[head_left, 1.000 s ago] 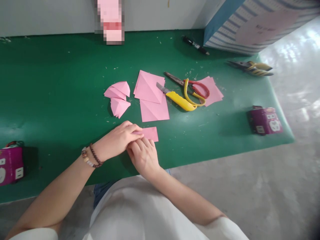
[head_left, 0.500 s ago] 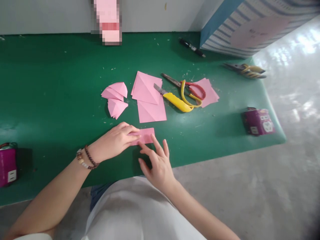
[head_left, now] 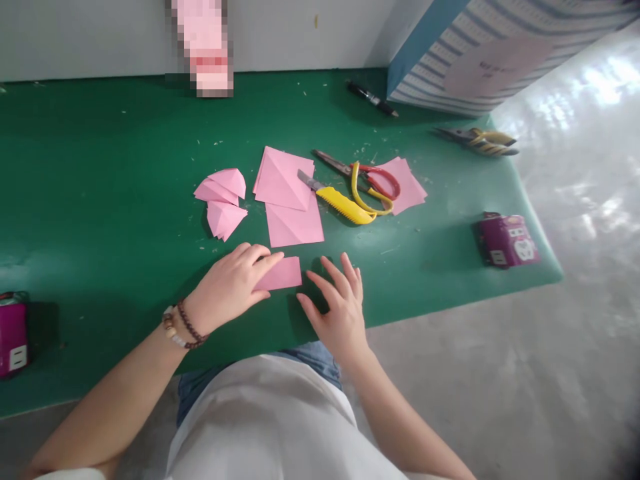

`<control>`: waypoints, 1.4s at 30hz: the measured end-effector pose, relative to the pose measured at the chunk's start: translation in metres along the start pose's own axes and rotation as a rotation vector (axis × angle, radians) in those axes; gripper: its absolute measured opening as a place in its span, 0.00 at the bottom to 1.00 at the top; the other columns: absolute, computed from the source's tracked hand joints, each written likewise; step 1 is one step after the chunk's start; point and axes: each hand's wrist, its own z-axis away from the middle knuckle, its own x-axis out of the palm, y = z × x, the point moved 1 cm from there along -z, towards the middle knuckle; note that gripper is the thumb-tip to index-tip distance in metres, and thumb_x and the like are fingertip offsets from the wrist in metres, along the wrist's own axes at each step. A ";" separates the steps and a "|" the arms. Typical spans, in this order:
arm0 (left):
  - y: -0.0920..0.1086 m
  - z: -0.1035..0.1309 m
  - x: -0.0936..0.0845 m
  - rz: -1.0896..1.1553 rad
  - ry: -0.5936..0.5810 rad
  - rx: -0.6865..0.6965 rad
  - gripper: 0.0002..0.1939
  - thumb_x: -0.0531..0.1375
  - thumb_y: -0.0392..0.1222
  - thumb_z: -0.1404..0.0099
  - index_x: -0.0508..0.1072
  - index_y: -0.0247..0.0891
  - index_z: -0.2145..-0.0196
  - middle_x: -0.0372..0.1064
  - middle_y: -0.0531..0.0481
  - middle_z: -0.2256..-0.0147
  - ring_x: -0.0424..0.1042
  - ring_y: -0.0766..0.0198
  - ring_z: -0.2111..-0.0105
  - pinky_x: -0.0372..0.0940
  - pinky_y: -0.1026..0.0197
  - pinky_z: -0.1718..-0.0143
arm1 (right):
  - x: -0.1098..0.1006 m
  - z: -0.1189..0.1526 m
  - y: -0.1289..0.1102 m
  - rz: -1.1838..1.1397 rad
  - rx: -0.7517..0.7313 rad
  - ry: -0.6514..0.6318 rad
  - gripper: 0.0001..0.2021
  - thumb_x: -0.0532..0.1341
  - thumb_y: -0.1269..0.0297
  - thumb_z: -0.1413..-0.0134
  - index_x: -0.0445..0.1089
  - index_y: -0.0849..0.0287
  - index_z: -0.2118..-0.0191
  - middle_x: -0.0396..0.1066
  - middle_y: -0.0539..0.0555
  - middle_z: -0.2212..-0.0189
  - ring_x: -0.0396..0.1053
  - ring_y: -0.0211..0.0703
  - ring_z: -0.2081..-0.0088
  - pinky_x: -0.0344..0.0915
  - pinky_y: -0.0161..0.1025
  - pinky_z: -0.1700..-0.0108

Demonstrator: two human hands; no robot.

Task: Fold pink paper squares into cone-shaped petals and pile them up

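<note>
A folded strip of pink paper (head_left: 285, 273) lies on the green table near its front edge. My left hand (head_left: 235, 280) holds the strip's left end, index finger along the top edge and thumb at the lower edge; that end is hidden under the fingers. Just right of the strip, apart from it, my right hand (head_left: 340, 300) is open with fingers spread and nothing in them. Behind the strip are creased pink paper squares (head_left: 285, 177), and to their left lie folded pink paper pieces (head_left: 223, 193).
A yellow-handled knife (head_left: 345, 205) touches the squares beside scissors (head_left: 355, 170), which overlap more pink paper (head_left: 407, 190). Further off are a pen (head_left: 373, 100), pliers (head_left: 477, 140) and a striped box (head_left: 450, 67). Purple blocks (head_left: 507, 240) sit near both table ends.
My right hand has come off the paper strip and moved right, its fingers spreading. My left hand stays on the strip, its thumb now further out from the index finger. The view has shifted slightly.
</note>
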 end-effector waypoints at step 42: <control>0.012 0.060 0.024 0.084 0.159 0.059 0.11 0.55 0.27 0.39 0.73 0.35 0.61 0.74 0.45 0.52 0.66 0.51 0.47 0.66 0.47 0.45 | -0.010 -0.022 -0.013 -0.122 -0.825 -0.124 0.12 0.54 0.72 0.34 0.73 0.56 0.53 0.75 0.52 0.49 0.58 0.46 0.36 0.57 0.51 0.34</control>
